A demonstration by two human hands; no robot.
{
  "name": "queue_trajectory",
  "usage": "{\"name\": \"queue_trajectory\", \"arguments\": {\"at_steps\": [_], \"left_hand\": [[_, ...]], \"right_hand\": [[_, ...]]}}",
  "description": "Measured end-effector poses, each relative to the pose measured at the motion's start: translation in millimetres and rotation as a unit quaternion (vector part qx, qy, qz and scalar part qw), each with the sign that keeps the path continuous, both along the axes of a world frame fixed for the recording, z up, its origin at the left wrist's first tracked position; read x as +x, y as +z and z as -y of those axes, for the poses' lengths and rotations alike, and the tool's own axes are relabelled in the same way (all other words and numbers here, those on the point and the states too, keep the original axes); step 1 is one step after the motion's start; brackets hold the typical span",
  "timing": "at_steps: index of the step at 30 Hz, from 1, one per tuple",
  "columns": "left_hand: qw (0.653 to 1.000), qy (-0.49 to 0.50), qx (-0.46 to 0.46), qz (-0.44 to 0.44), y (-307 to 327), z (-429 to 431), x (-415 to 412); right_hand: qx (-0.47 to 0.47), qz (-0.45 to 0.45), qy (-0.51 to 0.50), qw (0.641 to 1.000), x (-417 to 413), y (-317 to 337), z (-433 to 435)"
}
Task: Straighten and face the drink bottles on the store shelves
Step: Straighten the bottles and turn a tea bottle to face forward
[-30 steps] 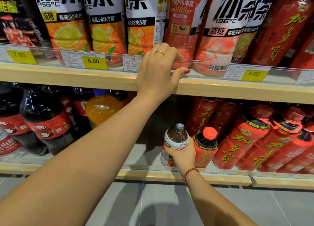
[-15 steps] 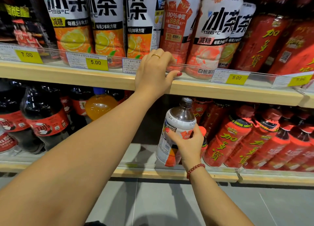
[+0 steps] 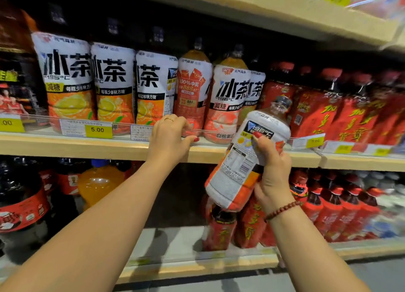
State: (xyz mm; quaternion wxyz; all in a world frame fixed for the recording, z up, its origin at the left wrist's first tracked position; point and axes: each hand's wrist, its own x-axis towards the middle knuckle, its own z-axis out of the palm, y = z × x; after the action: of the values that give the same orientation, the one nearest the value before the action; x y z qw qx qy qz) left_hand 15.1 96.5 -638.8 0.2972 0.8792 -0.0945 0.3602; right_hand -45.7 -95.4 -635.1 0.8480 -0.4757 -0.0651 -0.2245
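Note:
My right hand (image 3: 272,169) grips a white-and-orange iced tea bottle (image 3: 238,164) with a dark cap, tilted to the right and lifted in front of the middle shelf edge (image 3: 65,146). My left hand (image 3: 169,136) holds the clear plastic rail (image 3: 131,118) at that shelf's front, fingers curled over it, thumb on the wooden edge. Behind the rail stands a row of matching iced tea bottles (image 3: 65,83), labels facing out, then a peach-labelled one (image 3: 228,103).
Red herbal tea bottles (image 3: 317,107) fill the right of the middle shelf and the lower shelf (image 3: 328,208). Dark cola bottles (image 3: 22,199) and an orange soda bottle (image 3: 98,182) stand at lower left. A gap lies on the lower shelf behind my left forearm. Yellow price tags (image 3: 97,130) line the rail.
My right hand has lifted the iced tea bottle from the lower shelf up to the middle shelf's height. The camera has tilted upward. My left hand has stayed on the rail.

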Motion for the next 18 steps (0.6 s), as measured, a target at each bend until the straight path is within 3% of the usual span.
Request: {"name": "queue_trajectory", "arguments": {"at_steps": [9,18], "left_hand": [[1.0,-0.015,-0.009,0.016,-3.5,-1.4,2.1],[0.999,-0.016,-0.002,0.044,-6.0,-0.1,2.2]], "right_hand": [[0.059,-0.013,-0.071,0.996,43.1,90.0,35.8],[0.078,0.036,-0.203,0.975,87.5,97.5,58.0]]}}
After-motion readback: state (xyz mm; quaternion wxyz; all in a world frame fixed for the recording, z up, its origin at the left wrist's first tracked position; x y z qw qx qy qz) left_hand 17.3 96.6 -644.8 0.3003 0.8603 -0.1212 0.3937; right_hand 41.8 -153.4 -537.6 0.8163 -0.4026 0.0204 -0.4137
